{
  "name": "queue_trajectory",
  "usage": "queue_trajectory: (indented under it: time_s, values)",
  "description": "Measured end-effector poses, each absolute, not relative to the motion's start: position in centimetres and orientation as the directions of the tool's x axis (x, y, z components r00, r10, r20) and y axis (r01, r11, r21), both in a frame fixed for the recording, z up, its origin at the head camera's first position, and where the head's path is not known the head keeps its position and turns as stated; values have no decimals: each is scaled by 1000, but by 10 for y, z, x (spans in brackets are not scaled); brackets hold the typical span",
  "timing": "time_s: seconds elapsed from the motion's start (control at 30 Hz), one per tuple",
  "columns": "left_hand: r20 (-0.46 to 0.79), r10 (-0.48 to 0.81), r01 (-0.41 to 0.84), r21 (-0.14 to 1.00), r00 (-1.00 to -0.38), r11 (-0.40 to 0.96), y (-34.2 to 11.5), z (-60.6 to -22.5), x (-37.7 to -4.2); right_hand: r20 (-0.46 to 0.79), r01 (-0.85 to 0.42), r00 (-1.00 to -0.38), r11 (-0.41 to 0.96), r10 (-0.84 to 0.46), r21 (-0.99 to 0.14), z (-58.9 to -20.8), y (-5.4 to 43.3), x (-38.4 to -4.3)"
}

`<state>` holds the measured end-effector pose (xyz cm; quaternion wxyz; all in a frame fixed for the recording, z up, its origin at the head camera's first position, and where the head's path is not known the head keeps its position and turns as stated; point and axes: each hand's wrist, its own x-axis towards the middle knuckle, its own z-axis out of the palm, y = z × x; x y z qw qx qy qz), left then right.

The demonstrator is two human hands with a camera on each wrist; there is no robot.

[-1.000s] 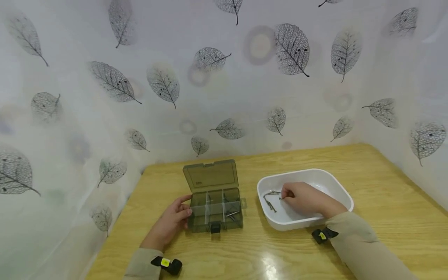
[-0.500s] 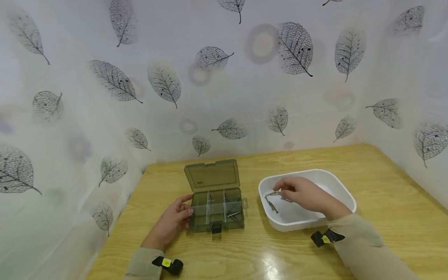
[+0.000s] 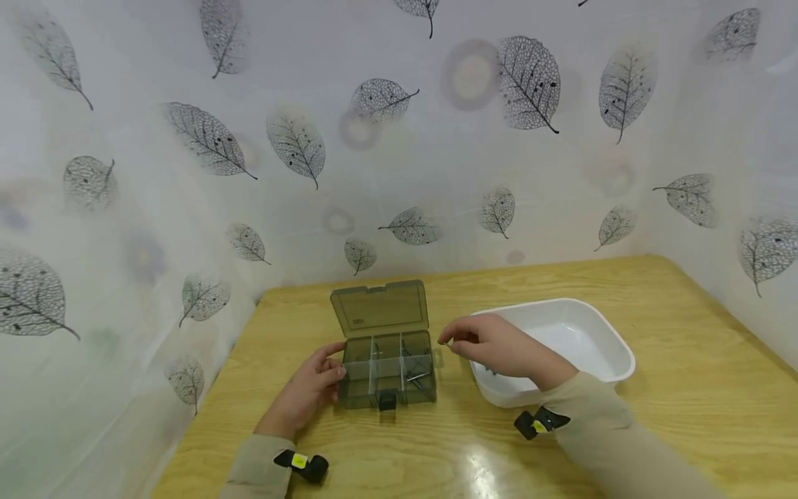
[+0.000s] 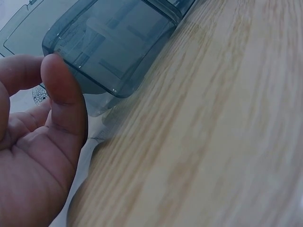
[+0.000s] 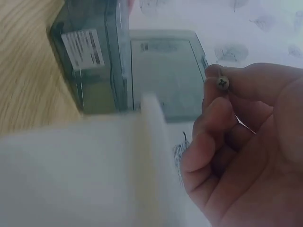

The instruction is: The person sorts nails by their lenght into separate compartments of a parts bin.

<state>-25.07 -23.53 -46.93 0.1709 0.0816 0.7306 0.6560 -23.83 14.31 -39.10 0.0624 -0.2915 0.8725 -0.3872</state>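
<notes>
A smoky, see-through compartment box [image 3: 358,400] stands on the table with its lid [image 3: 382,307] raised at the back. Some screws [image 3: 416,378] lie in its right-hand compartments. My left hand [image 3: 307,389] holds the box by its left side; in the left wrist view the thumb [image 4: 60,78] lies against a box corner. Between thumb and forefinger my right hand [image 3: 499,346] pinches a screw [image 5: 222,83], its cross-slot head facing the right wrist camera. That hand is over the left rim of a white tray [image 3: 582,346], just right of the box.
The wooden table [image 3: 411,457] reaches back to a pale curtain [image 3: 299,229] printed with leaves. At the tray's left end, a few screws [image 3: 490,372] show under the right hand. A clear latch tab [image 3: 438,357] juts from the box's right side.
My right hand has come up out of the tray with a screw and moved left toward the box. The left hand stays at the box's left side.
</notes>
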Motion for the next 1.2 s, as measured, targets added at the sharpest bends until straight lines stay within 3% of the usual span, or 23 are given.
queue_trajectory:
  time_s: [0.6,0.9,1.2]
  values:
    - [-130,342,-90,987,-931,130,-238,-465,-252,159,-575,-755,525,-636,-627,-406,52,-254]
    - [-137,334,-103,988,-933,117,-236,-468,-251,140,-550,-756,505,-640,-665,-407,48,-252]
    - [-128,329,-95,989,-936,116,-234,-470,-251,103,-497,-799,555,-592,-667,-402,71,-248]
